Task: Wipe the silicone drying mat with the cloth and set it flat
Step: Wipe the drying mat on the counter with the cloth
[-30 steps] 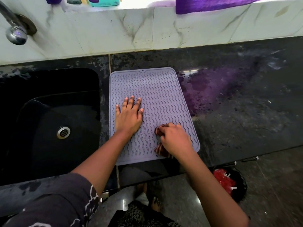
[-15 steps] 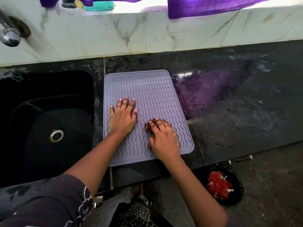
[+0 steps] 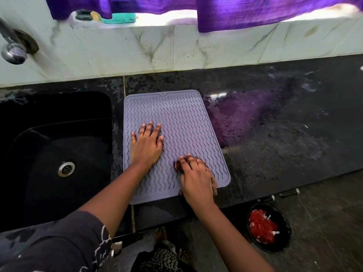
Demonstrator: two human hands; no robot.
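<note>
A lilac silicone drying mat (image 3: 180,118) with wavy ridges lies flat on the black stone counter, just right of the sink. My left hand (image 3: 146,146) rests palm down on the mat's left half, fingers spread. My right hand (image 3: 195,178) presses a dark red cloth (image 3: 177,165) against the mat's near right part. Most of the cloth is hidden under that hand; only bits show at the fingertips and by the wrist.
A black sink (image 3: 57,154) with a steel drain lies to the left, a tap (image 3: 11,50) above it. The counter (image 3: 284,124) right of the mat is wet. Purple curtains (image 3: 245,10) hang over the white marble backsplash. On the floor stands a black bin (image 3: 269,228) with red waste.
My right hand with the cloth slid up and left across the mat, then back toward the near right corner. My left hand stayed flat on the mat.
</note>
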